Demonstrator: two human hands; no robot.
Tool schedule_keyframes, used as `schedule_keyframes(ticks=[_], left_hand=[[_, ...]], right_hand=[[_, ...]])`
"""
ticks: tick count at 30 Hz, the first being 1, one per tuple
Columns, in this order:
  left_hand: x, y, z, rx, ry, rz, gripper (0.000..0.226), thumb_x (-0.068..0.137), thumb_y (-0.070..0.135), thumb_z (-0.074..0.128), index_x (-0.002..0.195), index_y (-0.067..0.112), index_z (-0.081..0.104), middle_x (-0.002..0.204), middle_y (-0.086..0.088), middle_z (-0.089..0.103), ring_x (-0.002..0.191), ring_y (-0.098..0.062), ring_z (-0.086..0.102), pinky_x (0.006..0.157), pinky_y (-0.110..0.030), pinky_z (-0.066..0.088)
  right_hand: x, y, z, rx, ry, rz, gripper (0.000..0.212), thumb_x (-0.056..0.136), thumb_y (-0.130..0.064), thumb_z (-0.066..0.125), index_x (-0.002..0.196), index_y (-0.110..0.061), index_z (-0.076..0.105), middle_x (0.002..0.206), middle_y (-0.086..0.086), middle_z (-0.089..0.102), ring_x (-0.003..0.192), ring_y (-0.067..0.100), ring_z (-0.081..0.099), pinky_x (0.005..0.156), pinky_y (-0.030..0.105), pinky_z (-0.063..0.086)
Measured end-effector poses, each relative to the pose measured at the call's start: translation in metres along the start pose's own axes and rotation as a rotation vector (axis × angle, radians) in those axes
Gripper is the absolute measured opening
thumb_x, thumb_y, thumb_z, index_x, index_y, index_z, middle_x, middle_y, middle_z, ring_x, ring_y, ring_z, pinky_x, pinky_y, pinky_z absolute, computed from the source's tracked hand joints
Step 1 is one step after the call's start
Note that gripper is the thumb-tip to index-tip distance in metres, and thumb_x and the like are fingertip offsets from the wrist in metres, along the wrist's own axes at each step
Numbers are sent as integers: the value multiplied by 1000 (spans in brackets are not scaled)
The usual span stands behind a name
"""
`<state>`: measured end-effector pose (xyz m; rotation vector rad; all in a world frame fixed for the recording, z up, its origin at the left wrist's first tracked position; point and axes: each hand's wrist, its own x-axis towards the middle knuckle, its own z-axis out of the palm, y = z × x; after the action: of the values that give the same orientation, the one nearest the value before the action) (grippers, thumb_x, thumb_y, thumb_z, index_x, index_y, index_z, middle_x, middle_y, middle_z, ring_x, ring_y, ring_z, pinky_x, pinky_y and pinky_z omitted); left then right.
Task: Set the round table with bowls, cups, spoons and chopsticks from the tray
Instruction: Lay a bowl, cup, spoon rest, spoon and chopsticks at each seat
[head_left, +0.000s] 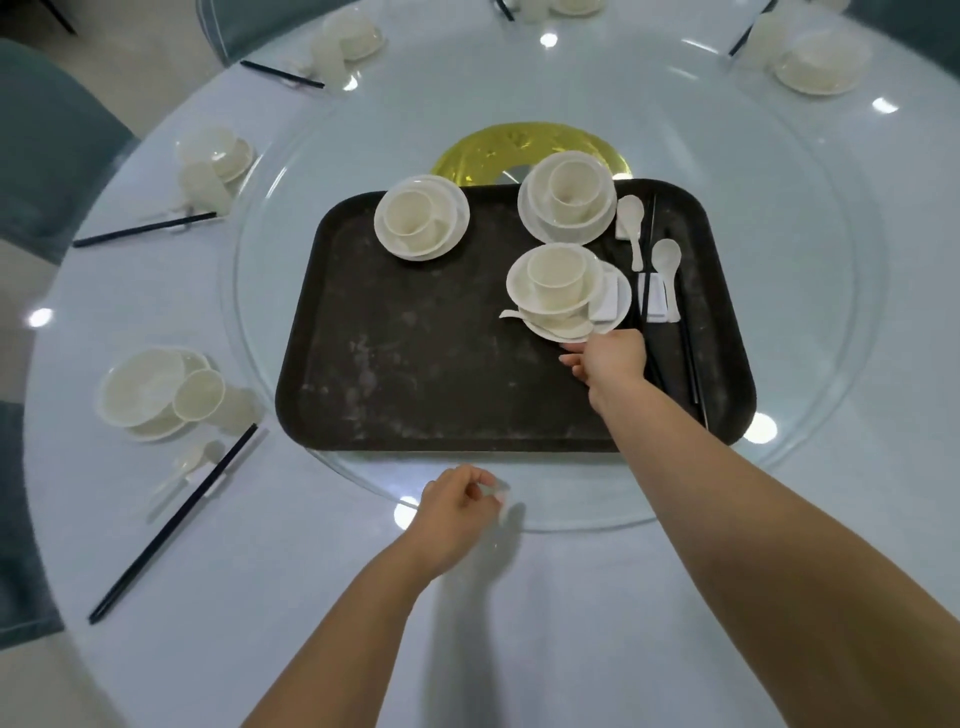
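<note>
Head view of a round surface (571, 597) under a pale cloth, bearing a glass turntable (810, 312) with a dark rectangular tray (415, 374) on it. The right hand (608, 358) reaches onto the tray and its grip is closed on the near rim of a saucer (563, 332), which carries a bowl (524, 291) with a cup (556, 278) nested inside; a white spoon (511, 313) lies across the saucer's left edge, and a white rest (613, 301) sits on its right side. Two further stacks remain on the tray: the far-left stack (421, 217) at the far edge and the far-right stack (567, 197) behind the held saucer, each a cup in a bowl on a saucer. To the right of these lie two loose spoons (666, 260), a second white rest (655, 304) and black chopsticks (691, 358), all on the tray's right side. The left hand (457, 512) is at the near rim of the turntable with fingers curled; whether its grip holds the glass edge or anything else cannot be told. Along the surface's left edge stand laid settings: a near setting (156, 392) with chopsticks beside it, a middle setting (213, 156) and a far setting (345, 39); another setting (815, 60) stands at far right.
</note>
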<state>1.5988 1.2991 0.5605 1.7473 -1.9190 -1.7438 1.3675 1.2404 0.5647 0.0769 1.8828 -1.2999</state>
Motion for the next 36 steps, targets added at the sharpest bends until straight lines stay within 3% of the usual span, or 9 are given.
schedule_keyframes(ticks=[4, 10, 13, 16, 21, 23, 27, 32, 36], left_hand=[[-24, -3, 9, -69, 23, -9, 32, 95, 36, 57, 126, 28, 53, 125, 7, 43, 114, -9, 47, 87, -21, 40], [-60, -13, 7, -263, 87, -66, 40, 95, 37, 57, 134, 29, 50, 128, 9, 51, 114, -9, 50, 88, -23, 38], [-84, -29, 2, -368, 159, -95, 36, 95, 33, 58, 131, 28, 54, 125, 10, 56, 111, -7, 54, 92, -26, 42], [-102, -48, -5, -446, 222, -137, 38, 95, 25, 58, 133, 26, 54, 128, 3, 59, 116, -15, 57, 106, -39, 43], [-122, -75, -14, -697, 241, -167, 76, 90, 0, 60, 152, 25, 23, 135, 1, 52, 113, -21, 62, 104, -43, 46], [-129, -82, -15, -710, 237, -153, 75, 88, -7, 56, 150, 25, 28, 134, 2, 55, 111, -20, 63, 101, -41, 49], [-151, -100, -17, -649, 245, -96, 57, 79, -11, 51, 119, 28, 62, 117, -2, 67, 94, -19, 62, 86, -39, 53], [-177, -122, -18, -666, 246, -118, 53, 64, 8, 64, 113, 29, 64, 106, 2, 70, 93, -17, 64, 86, -41, 56], [-185, -139, -19, -656, 254, -116, 45, 67, 17, 69, 111, 29, 65, 104, -2, 70, 88, -15, 64, 85, -41, 56]], right_hand=[[-20, 14, -15, -66, -18, -19, 35, 90, 4, 31, 115, 2, 55, 78, 9, 72, 36, 6, 51, 34, 18, 33], [-58, 37, -42, -122, -124, -90, 25, 95, 2, 33, 79, -4, 51, 82, 13, 70, 36, 6, 45, 33, 18, 30], [-80, 54, -54, -205, -213, -118, 18, 99, -5, 38, 85, -5, 49, 86, 13, 72, 47, 11, 47, 39, 21, 33], [-104, 72, -65, -274, -332, -141, 11, 99, -7, 42, 100, -2, 51, 86, 13, 71, 43, 10, 47, 36, 19, 33], [-153, 110, -69, -358, -507, -136, 16, 100, -8, 42, 86, -10, 48, 72, 5, 70, 41, 11, 50, 40, 23, 36], [-166, 129, -70, -429, -577, -113, 12, 101, -10, 43, 90, -8, 47, 73, 7, 71, 43, 12, 52, 42, 24, 38], [-183, 163, -69, -574, -649, -79, 6, 98, -11, 45, 93, -10, 48, 72, 8, 68, 46, 13, 54, 46, 24, 42], [-199, 191, -59, -649, -655, -57, 8, 100, -13, 48, 92, -10, 49, 76, 8, 69, 47, 13, 55, 48, 23, 43], [-209, 208, -50, -689, -633, -67, 8, 99, -11, 49, 90, -9, 48, 74, 8, 70, 45, 15, 53, 45, 25, 42]])
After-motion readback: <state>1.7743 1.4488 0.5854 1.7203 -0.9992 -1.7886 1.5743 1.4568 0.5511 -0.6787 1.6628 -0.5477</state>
